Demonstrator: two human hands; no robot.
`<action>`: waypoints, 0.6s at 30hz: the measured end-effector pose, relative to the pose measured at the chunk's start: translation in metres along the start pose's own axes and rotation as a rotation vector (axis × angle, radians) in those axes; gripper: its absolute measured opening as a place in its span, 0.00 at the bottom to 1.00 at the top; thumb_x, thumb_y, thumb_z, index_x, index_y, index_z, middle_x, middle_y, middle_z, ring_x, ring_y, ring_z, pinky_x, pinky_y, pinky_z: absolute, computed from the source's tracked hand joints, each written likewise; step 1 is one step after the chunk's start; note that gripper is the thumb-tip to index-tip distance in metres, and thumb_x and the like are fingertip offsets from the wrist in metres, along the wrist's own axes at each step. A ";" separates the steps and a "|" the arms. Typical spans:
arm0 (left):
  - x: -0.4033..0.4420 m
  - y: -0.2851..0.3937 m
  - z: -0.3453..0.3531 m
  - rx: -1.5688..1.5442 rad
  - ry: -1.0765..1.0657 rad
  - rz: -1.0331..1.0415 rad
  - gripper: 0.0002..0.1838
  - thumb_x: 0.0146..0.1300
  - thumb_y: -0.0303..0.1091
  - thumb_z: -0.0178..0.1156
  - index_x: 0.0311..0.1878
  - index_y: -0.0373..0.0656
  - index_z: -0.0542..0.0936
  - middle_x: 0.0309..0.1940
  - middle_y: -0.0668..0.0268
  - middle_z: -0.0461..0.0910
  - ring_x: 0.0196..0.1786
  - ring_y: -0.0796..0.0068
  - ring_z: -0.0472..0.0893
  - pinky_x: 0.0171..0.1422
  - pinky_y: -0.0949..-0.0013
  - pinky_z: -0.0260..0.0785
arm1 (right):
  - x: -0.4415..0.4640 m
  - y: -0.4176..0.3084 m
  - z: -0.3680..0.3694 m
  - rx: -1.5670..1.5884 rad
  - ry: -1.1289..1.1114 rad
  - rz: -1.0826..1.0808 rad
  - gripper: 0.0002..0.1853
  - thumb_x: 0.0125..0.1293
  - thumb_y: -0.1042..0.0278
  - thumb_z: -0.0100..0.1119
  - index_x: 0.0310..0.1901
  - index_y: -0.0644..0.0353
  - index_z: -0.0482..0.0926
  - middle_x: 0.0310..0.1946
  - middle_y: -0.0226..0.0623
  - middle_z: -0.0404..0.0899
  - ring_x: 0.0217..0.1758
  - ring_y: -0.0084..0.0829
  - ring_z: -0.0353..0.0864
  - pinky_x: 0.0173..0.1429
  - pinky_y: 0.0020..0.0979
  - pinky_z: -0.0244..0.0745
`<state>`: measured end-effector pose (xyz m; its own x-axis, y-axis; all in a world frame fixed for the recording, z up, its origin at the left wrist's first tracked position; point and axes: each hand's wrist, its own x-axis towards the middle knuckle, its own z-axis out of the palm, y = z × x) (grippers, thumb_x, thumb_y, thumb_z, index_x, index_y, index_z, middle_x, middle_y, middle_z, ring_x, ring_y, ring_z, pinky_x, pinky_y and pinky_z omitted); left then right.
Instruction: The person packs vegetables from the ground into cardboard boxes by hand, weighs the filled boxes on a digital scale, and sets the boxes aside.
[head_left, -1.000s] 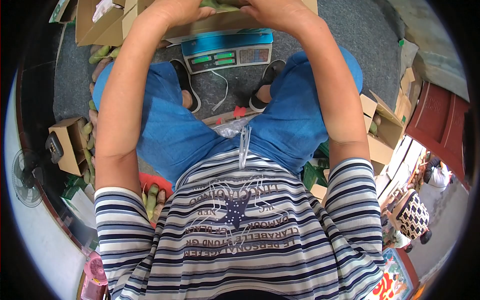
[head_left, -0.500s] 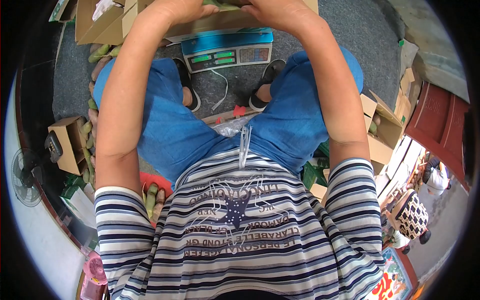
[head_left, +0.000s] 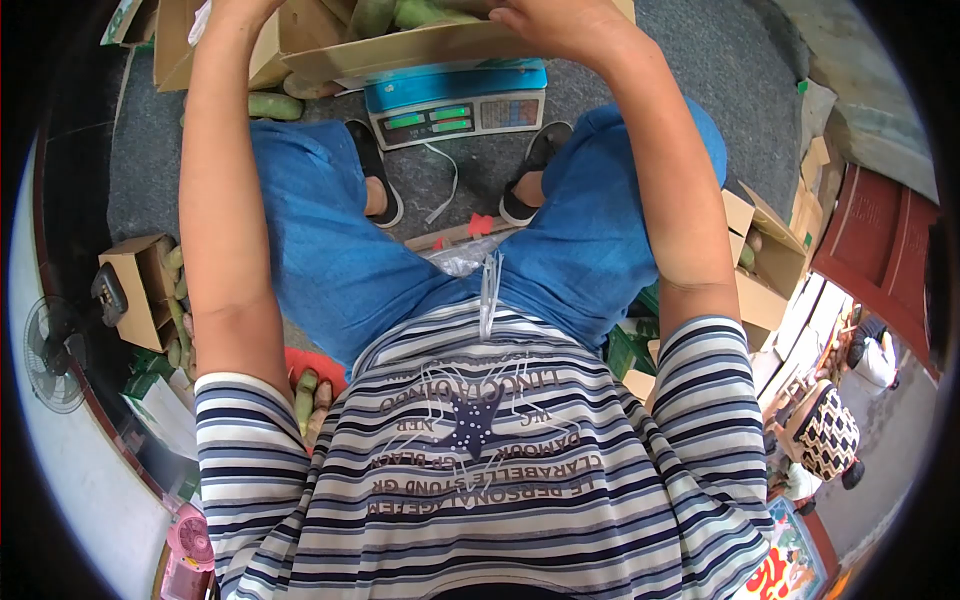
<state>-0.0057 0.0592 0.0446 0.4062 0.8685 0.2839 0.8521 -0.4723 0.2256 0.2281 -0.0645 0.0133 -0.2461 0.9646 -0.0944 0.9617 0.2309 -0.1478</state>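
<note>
An open cardboard box (head_left: 400, 52) stands at the top of the head view, holding long green vegetables or fruit (head_left: 430, 14) whose exact kind I cannot make out. My right hand (head_left: 560, 22) is over the box's right side, its thumb showing beside the produce; the other fingers are hidden. At the upper left, my left hand (head_left: 240, 8) is mostly cut off by the frame's top edge, near a second cardboard box (head_left: 215, 55). Directly below the first box is a blue-topped digital scale (head_left: 455, 100) with lit green displays. Whether the box rests on it is unclear.
Long green and brown produce (head_left: 275, 106) lies on the dark floor by my left leg. More cardboard boxes stand at left (head_left: 135, 295) and right (head_left: 775, 255). A fan (head_left: 55, 350) is at far left. Another person (head_left: 872, 358) is at lower right.
My left hand has moved left and up, away from the box's produce, largely leaving the frame. More green produce shows in the box. My right hand stays near the box's right side.
</note>
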 end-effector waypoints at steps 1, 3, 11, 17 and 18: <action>-0.001 -0.005 -0.002 0.031 -0.042 -0.048 0.25 0.55 0.45 0.63 0.49 0.34 0.77 0.45 0.44 0.78 0.53 0.51 0.77 0.56 0.59 0.69 | -0.001 -0.001 -0.002 0.009 -0.003 0.003 0.14 0.62 0.60 0.53 0.32 0.64 0.79 0.30 0.51 0.81 0.37 0.49 0.81 0.43 0.46 0.75; -0.001 -0.012 -0.008 0.092 -0.121 -0.147 0.26 0.54 0.43 0.64 0.52 0.35 0.75 0.47 0.44 0.76 0.53 0.51 0.76 0.56 0.58 0.69 | -0.001 0.001 -0.002 0.022 0.019 -0.002 0.13 0.62 0.60 0.53 0.32 0.64 0.78 0.30 0.51 0.81 0.38 0.49 0.81 0.43 0.46 0.75; 0.021 -0.104 0.041 0.184 -0.381 -0.080 0.31 0.55 0.58 0.60 0.40 0.32 0.80 0.35 0.45 0.81 0.41 0.51 0.81 0.48 0.58 0.71 | -0.002 0.002 -0.005 0.041 0.134 0.006 0.14 0.62 0.60 0.53 0.32 0.65 0.77 0.30 0.51 0.80 0.37 0.49 0.80 0.42 0.45 0.74; 0.017 -0.101 0.054 0.161 -0.604 -0.246 0.31 0.56 0.53 0.60 0.45 0.27 0.78 0.39 0.45 0.81 0.42 0.51 0.82 0.47 0.58 0.73 | -0.007 0.009 -0.014 0.115 0.261 0.041 0.14 0.62 0.60 0.53 0.30 0.65 0.77 0.30 0.51 0.80 0.38 0.50 0.80 0.42 0.45 0.73; 0.016 -0.097 0.056 0.148 -0.617 -0.267 0.31 0.56 0.52 0.60 0.44 0.27 0.78 0.38 0.45 0.81 0.39 0.52 0.82 0.44 0.58 0.74 | -0.010 0.009 -0.022 0.148 0.281 0.065 0.14 0.62 0.60 0.53 0.30 0.64 0.77 0.30 0.51 0.80 0.38 0.50 0.80 0.43 0.46 0.73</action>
<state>-0.0638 0.1273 -0.0246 0.2521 0.8997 -0.3563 0.9675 -0.2426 0.0717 0.2422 -0.0695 0.0342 -0.1220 0.9788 0.1643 0.9413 0.1667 -0.2936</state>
